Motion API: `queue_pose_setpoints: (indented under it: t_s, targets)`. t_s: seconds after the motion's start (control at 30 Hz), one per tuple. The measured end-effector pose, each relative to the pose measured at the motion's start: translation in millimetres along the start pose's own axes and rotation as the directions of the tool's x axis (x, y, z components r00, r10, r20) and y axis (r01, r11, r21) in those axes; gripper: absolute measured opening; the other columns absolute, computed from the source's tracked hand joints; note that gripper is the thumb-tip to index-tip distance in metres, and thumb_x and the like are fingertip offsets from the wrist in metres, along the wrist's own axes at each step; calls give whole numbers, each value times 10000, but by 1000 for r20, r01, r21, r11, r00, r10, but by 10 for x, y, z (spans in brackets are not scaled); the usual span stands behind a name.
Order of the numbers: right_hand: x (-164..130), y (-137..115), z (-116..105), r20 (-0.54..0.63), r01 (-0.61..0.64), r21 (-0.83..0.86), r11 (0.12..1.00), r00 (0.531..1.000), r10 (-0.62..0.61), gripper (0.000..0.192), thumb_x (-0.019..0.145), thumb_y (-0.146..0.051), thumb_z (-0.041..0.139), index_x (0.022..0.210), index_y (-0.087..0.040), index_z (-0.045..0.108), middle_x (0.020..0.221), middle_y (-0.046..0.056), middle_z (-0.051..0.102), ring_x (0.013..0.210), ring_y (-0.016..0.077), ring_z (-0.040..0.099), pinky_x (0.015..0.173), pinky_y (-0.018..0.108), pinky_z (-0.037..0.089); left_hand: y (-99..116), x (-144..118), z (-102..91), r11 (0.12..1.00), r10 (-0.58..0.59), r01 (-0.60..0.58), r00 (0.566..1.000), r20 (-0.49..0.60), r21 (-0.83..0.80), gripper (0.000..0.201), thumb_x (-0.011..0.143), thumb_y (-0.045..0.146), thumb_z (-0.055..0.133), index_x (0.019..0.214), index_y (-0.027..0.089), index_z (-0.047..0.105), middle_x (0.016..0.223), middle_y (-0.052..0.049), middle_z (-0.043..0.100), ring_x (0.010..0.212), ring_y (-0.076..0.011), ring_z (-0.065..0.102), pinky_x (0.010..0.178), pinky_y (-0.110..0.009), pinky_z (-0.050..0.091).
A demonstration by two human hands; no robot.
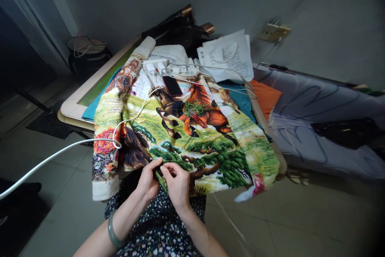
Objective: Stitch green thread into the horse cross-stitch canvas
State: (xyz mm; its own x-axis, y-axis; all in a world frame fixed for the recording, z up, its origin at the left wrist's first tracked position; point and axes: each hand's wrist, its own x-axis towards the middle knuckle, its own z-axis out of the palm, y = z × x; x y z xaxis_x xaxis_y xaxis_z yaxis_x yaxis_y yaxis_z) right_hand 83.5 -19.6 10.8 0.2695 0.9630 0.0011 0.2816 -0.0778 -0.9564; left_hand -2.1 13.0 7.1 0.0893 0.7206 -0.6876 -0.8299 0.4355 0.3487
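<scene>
here, embroidered horse cloth (180, 144) draped over the table (72, 107), left hand (148, 179) that gripped its near edge, right hand (177, 183) pinched closed just beside, anything between its fingertips too small to tell

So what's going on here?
A person's left hand grips the near edge of a horse-picture cloth, and the right hand is pinched close beside it; whether it holds anything is too small to tell. The cloth spreads over a table, with a phone and tangled green thread lying on it.
</scene>
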Motion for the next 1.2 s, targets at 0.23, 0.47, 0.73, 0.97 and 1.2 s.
queue_pose_setpoints:
  t_s: [0.23, 0.47, 0.73, 0.97, 1.2]
  targets:
    - [9, -29, 11, -13, -68, 81, 994, 998, 69, 106, 765, -242, 620, 804, -163, 679, 735, 50, 707, 666, 185, 669, 638, 270, 548, -25, 7, -47, 998, -39, 40, 999, 19, -50, 178, 505, 132, 827, 597, 126, 675, 584, 21, 644, 558, -86, 553, 595, -220, 473]
    - [181, -41, -119, 53, 30, -21, 999, 998, -28, 257, 877, -265, 539, 1116, -178, 574, 664, -14, 668, 555, 147, 643, 584, 236, 522, -58, 16, -143, 999, -40, 39, 993, 108, 6, 163, 575, 204, 829, 659, 127, 712, 638, -13, 690, 596, -122, 589, 639, -260, 481]
    - [350, -170, -301, 226, 345, -363, 866, 934, -277, 205, 944, -222, 478, 815, -194, 634, 645, 8, 648, 577, 134, 618, 579, 206, 434, -77, 31, -148, 999, 17, -18, 998, 62, 26, 213, 527, 190, 846, 695, 121, 736, 693, -18, 726, 663, -134, 620, 715, -267, 489]
    - [250, -312, -539, 402, 414, -365, 834, 878, -261, 225, 927, -260, 508, 839, -213, 711, 828, 48, 701, 729, 177, 644, 683, 264, 480, -67, -18, -116, 997, 63, -64, 997, 36, 43, 197, 522, 185, 851, 663, 135, 721, 644, 0, 708, 607, -123, 603, 646, -260, 484]
    - [531, -262, -393, 282, 61, -163, 985, 959, -13, 205, 809, -333, 588, 763, -164, 696, 579, -2, 616, 462, 126, 516, 438, 222, 402, -64, -40, -101, 996, 55, -59, 997, 60, 69, 243, 519, 185, 842, 735, 112, 757, 730, -53, 756, 681, -173, 656, 747, -308, 511]
